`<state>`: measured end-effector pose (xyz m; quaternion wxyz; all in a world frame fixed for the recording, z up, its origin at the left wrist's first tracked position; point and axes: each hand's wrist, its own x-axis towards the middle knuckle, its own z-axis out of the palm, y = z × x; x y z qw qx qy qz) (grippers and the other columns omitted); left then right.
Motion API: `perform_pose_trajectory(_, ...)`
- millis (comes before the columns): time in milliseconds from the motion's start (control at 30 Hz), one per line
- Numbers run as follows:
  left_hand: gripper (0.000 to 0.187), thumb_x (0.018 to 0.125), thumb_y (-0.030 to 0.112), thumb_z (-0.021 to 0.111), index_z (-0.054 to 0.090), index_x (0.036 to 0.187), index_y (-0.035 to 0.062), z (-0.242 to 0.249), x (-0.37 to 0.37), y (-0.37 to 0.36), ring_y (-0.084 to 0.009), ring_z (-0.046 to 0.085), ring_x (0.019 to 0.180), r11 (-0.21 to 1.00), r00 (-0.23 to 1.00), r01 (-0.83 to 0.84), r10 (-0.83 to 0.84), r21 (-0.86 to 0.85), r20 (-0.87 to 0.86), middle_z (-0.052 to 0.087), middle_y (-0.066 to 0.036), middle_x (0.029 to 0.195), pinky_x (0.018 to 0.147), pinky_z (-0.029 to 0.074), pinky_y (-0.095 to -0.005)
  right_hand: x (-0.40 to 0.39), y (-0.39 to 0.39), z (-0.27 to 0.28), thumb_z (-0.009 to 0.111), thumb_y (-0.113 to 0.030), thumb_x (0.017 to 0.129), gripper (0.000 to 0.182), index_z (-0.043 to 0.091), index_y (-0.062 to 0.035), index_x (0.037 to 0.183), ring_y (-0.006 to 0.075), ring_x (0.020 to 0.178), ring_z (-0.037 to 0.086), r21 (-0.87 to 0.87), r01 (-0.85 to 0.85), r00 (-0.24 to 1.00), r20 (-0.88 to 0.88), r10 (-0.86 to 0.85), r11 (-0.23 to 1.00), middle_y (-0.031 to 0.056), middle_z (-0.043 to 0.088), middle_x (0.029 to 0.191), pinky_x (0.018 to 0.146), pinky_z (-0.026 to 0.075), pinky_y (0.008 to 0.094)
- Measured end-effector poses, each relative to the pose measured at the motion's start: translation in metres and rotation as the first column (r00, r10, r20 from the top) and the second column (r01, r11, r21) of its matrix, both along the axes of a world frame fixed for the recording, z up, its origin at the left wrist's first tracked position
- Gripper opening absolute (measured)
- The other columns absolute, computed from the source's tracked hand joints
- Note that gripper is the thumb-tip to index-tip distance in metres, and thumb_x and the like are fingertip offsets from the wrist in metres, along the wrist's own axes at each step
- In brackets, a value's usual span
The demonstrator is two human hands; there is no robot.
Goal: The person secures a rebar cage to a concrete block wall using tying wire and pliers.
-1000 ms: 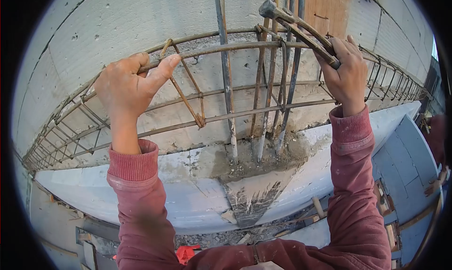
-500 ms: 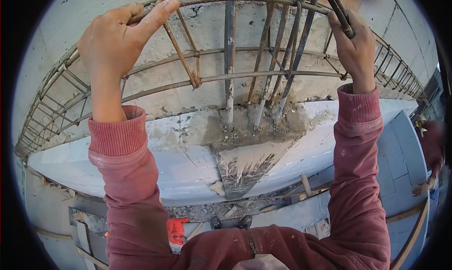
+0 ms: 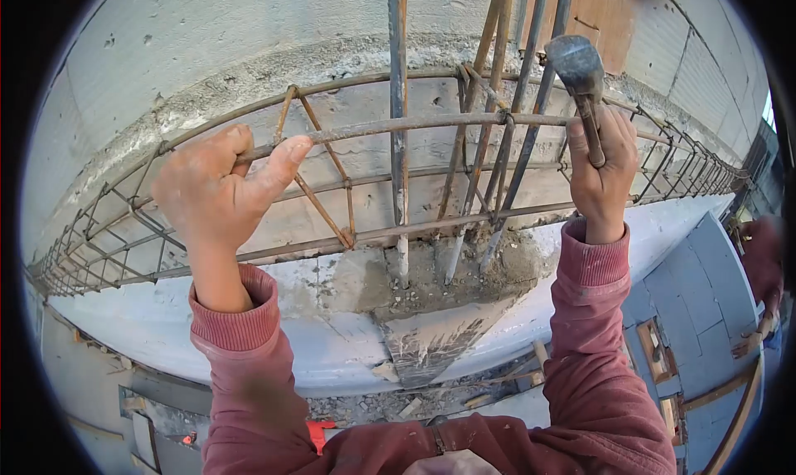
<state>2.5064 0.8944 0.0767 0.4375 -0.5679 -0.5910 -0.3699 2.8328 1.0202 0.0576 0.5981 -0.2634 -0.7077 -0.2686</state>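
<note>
My left hand (image 3: pixel 220 181) is closed around the upper front bar of a long rebar cage (image 3: pixel 348 133), its thumb lying along the bar. My right hand (image 3: pixel 605 164) grips a dark metal hand tool that looks like pincers (image 3: pixel 575 69), head upward. This hand also rests at the same upper bar, beside a group of upright rebars (image 3: pixel 531 102). Bent stirrups (image 3: pixel 323 201) join the cage's bars. Several upright bars pass through the cage and stand in a rough concrete stub (image 3: pixel 464 276) below it.
A concrete wall (image 3: pixel 274 36) rises behind the cage. White panels (image 3: pixel 332 342) slope below it. At right a person's hand (image 3: pixel 750 342) shows near grey boards (image 3: pixel 696 284). Rubble (image 3: pixel 373 409), timber pieces (image 3: pixel 145 438) and a red-orange item (image 3: pixel 319 433) lie lower down.
The cage sits lower in view and closer to the concrete stub, both hands lowered with it. The tool's head has swung into view above my right hand. The camera view has tilted upward.
</note>
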Motion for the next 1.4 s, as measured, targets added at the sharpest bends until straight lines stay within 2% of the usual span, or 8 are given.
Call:
perform_pose_trajectory(300, 0.061, 0.069, 0.062, 0.069, 0.040, 0.046, 0.0136, 0.001, -0.006, 0.012, -0.0121, 0.030, 0.038, 0.996, 0.998, 0.042, -0.038, 0.085, -0.051, 0.030, 0.003, 0.040, 0.039, 0.020, -0.0289, -0.001, 0.002, -0.001, 0.061, -0.017, 0.077, 0.013, 0.057, -0.0051, 0.077, 0.0338, 0.071, 0.051, -0.015, -0.050, 0.995, -0.083, 0.049, 0.999, 0.0121, 0.054, 0.070, 0.071, 0.039, 0.0387)
perform_pose_trajectory(500, 0.060, 0.071, 0.054, 0.073, 0.038, 0.048, 0.0104, -0.010, 0.002, 0.022, -0.0107, 0.027, 0.040, 0.908, 0.930, 0.316, -0.354, 0.275, 0.100, 0.028, 0.002, 0.044, 0.040, 0.020, -0.0264, -0.005, 0.012, -0.017, 0.061, -0.019, 0.085, 0.017, 0.062, -0.0015, 0.084, 0.0249, 0.067, 0.047, 0.017, -0.184, 0.959, -0.217, 0.183, 0.983, 0.0092, 0.053, 0.068, 0.068, 0.038, 0.0327)
perform_pose_trajectory(667, 0.061, 0.067, 0.055, 0.074, 0.035, 0.047, 0.0122, -0.004, -0.009, 0.012, -0.0136, 0.026, 0.039, 0.963, 0.977, 0.202, -0.186, 0.179, -0.100, 0.027, 0.001, 0.043, 0.039, 0.020, -0.0275, -0.001, 0.003, -0.015, 0.061, -0.015, 0.082, 0.018, 0.060, 0.0002, 0.090, 0.0312, 0.075, 0.051, -0.152, -0.067, 0.982, -0.183, 0.038, 0.986, 0.0128, 0.058, 0.079, 0.075, 0.039, 0.0363)
perform_pose_trajectory(767, 0.060, 0.065, 0.058, 0.073, 0.036, 0.046, 0.0134, -0.003, -0.008, 0.020, -0.0149, 0.028, 0.038, 0.964, 0.985, 0.120, -0.085, 0.238, -0.151, 0.029, 0.000, 0.042, 0.038, 0.021, -0.0293, 0.001, 0.002, -0.007, 0.064, -0.015, 0.077, 0.018, 0.057, -0.0002, 0.085, 0.0353, 0.081, 0.052, -0.037, 0.012, 0.997, -0.076, -0.015, 0.999, 0.0151, 0.058, 0.082, 0.080, 0.039, 0.0382)
perform_pose_trajectory(967, 0.062, 0.068, 0.069, 0.062, 0.050, 0.047, 0.0124, 0.003, 0.002, 0.003, -0.0170, 0.039, 0.041, 0.996, 0.996, -0.068, 0.071, -0.053, 0.058, 0.042, -0.001, 0.043, 0.041, 0.027, -0.0300, 0.000, -0.012, 0.000, 0.059, -0.028, 0.087, 0.025, 0.064, -0.0032, 0.087, 0.0346, 0.084, 0.055, -0.245, 0.007, 0.993, -0.110, -0.035, 0.969, 0.0160, 0.061, 0.081, 0.080, 0.041, 0.0394)
perform_pose_trajectory(1167, 0.065, 0.073, 0.072, 0.055, 0.057, 0.056, 0.0093, -0.006, 0.009, -0.023, -0.0221, 0.050, 0.048, 0.976, 0.981, 0.059, -0.017, -0.209, 0.194, 0.046, -0.004, 0.046, 0.049, 0.036, -0.0330, -0.006, -0.040, 0.004, 0.058, -0.034, 0.088, 0.034, 0.062, -0.0006, 0.085, 0.0293, 0.073, 0.057, -0.453, -0.030, 0.982, -0.178, -0.058, 0.891, 0.0171, 0.059, 0.073, 0.069, 0.044, 0.0369)
perform_pose_trajectory(1267, 0.062, 0.075, 0.069, 0.055, 0.056, 0.054, 0.0105, -0.003, 0.006, -0.015, -0.0208, 0.047, 0.044, 0.992, 0.991, 0.008, 0.008, -0.123, 0.134, 0.045, -0.002, 0.045, 0.047, 0.034, -0.0332, -0.002, -0.024, 0.000, 0.060, -0.030, 0.084, 0.030, 0.061, -0.0007, 0.081, 0.0315, 0.075, 0.055, -0.413, -0.011, 0.988, -0.144, -0.053, 0.911, 0.0163, 0.059, 0.073, 0.071, 0.042, 0.0365)
perform_pose_trajectory(1400, 0.065, 0.063, 0.071, 0.066, 0.041, 0.040, 0.0149, -0.009, -0.006, 0.020, -0.0152, 0.029, 0.034, 0.978, 0.999, 0.038, -0.030, 0.205, -0.044, 0.030, 0.001, 0.037, 0.037, 0.019, -0.0295, -0.005, 0.014, -0.019, 0.058, -0.021, 0.083, 0.019, 0.063, -0.0029, 0.087, 0.0336, 0.083, 0.054, -0.005, -0.077, 0.978, -0.193, 0.075, 0.997, 0.0130, 0.062, 0.085, 0.082, 0.038, 0.0392)
